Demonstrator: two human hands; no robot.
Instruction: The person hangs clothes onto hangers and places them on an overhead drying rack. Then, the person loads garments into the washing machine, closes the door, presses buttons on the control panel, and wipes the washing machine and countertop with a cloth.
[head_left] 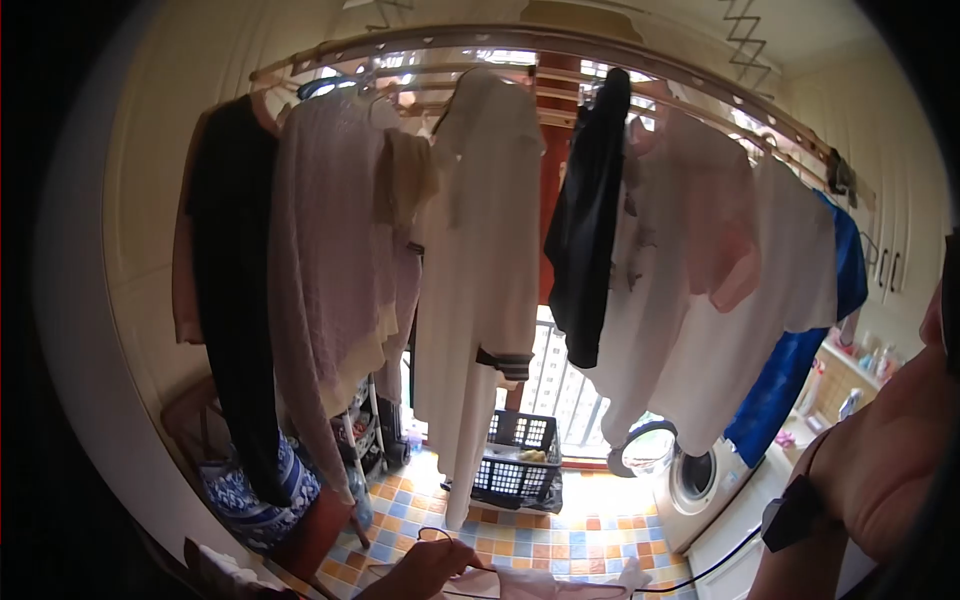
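At the bottom centre my left hand (435, 568) is closed on a clothes hanger (432, 533), whose hook curves up above the fingers. From it a pale pink garment (560, 582) spreads out to the right along the lower edge, partly cut off. My right hand (890, 470) is raised close to the camera at the right edge, a black band (795, 512) on its wrist. Its fingers run out of view, so what they do is hidden. Ahead hang a long white garment (480, 200), a black garment (590, 230) and a pink shirt (715, 200).
A wooden drying rack (560, 40) spans overhead with several clothes. Below stand a black plastic crate (515, 482), a washing machine (690, 480) with its round door open, and a blue-and-white patterned bag (260, 490). A black cable (700, 575) crosses low right. The floor (600, 520) is coloured tile.
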